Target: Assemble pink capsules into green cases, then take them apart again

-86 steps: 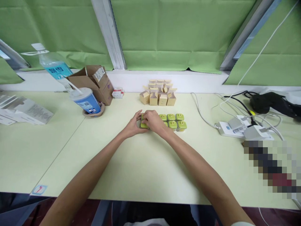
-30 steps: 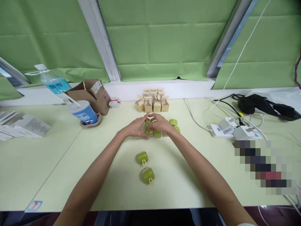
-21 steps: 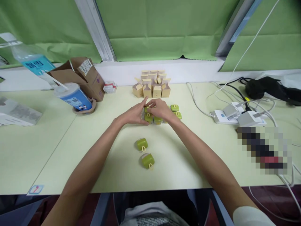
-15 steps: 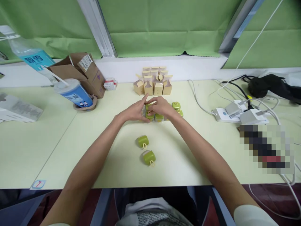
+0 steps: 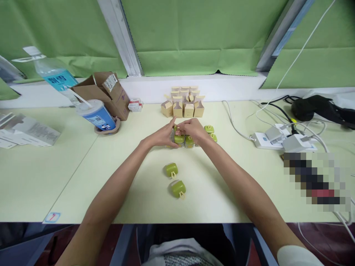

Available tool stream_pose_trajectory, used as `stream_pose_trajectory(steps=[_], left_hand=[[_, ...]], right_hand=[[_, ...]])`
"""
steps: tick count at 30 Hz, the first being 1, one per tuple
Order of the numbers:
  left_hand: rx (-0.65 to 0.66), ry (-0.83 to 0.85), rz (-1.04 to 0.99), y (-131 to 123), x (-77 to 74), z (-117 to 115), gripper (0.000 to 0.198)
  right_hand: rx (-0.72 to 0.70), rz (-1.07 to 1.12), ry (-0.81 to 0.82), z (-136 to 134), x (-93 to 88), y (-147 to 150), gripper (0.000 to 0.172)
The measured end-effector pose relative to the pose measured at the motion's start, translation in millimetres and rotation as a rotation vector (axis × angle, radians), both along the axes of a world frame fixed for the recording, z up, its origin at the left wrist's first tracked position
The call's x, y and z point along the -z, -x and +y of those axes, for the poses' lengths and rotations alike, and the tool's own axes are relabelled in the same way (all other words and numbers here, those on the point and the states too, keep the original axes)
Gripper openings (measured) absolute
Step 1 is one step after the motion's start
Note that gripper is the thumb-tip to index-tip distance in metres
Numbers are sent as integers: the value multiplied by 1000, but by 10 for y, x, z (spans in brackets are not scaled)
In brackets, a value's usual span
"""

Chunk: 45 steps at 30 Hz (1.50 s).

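Small clear jars with green lids stand in a close cluster near the middle of the table. My left hand curves round the left end of the cluster, thumb in front and forefinger behind, against a green-lidded jar. From the right, my right hand reaches over with its fingertips pinched together on a green lid at the back left; the fingers partly hide it. Two loose green lids with pale loops, one farther and one nearer, lie on the table in front of my hands.
Several open yellow cartons stand behind the jars by the wall. To the left are a blue cup, a bottle, a brown box and white boxes. A power strip with cables lies to the right.
The camera view has shifted slightly, so everything sits lower and a little to the right. My hands stay at the left end of the jars; the right fingers have curled in a little.
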<state>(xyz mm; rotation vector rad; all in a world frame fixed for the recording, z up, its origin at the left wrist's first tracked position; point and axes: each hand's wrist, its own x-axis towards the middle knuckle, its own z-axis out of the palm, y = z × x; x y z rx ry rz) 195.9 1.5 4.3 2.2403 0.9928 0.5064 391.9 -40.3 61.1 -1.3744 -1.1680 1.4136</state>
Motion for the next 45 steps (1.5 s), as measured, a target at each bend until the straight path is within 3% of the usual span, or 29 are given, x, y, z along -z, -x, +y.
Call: stream_pose_trajectory(steps=[4,7,9,15,19,23,25,28,30,32,34,36,38,41,43,45], left_hand=[[19,2,-13,-12,-55,-27,153],[53,-16,11,49,-128,-17,158],[66,-39,33,128,-149,13,162],[67,-42,126,292,-38,93,154],[103,-135,240,278,-12,83,153],[108,-152,309,242,-50,62,151],[92,-135,339,218,-80,61,151],[79,-174,333,172,-186,36,154],[61,-257,235,135,-339,-58,138],[-11,-335,117,102,-546,-265,104],[-98,-377,2,94,-736,-582,72],[-97,-387,-9,136,-819,-955,44],[16,-409,73,233,-750,-1301,32],[235,-359,202,404,-435,-1639,48],[214,-341,188,461,-195,-1725,59],[103,-345,148,450,-8,-1729,65]], right_hand=[[-55,45,-154,-177,-417,-229,22],[-262,-18,-150,-407,-713,-444,17],[-395,-102,-87,-534,-790,-534,13],[-786,-274,159,-583,-536,-427,9],[-927,-392,195,-512,-373,-313,13],[-1041,-410,222,-471,-379,-378,13],[-1049,-439,176,-478,-441,-444,17],[-1041,-599,-52,-531,-570,-499,19],[-1001,-771,-242,-602,-639,-479,18],[-922,-930,-365,-703,-659,-426,22],[-859,-1045,-408,-818,-613,-373,30],[-829,-1113,-437,-926,-507,-349,33],[-835,-1127,-488,-1014,-363,-359,31],[-851,-1093,-510,-1113,-133,-384,31],[-783,-1097,-513,-1164,1,-362,37],[-698,-1107,-513,-1203,109,-301,45]])
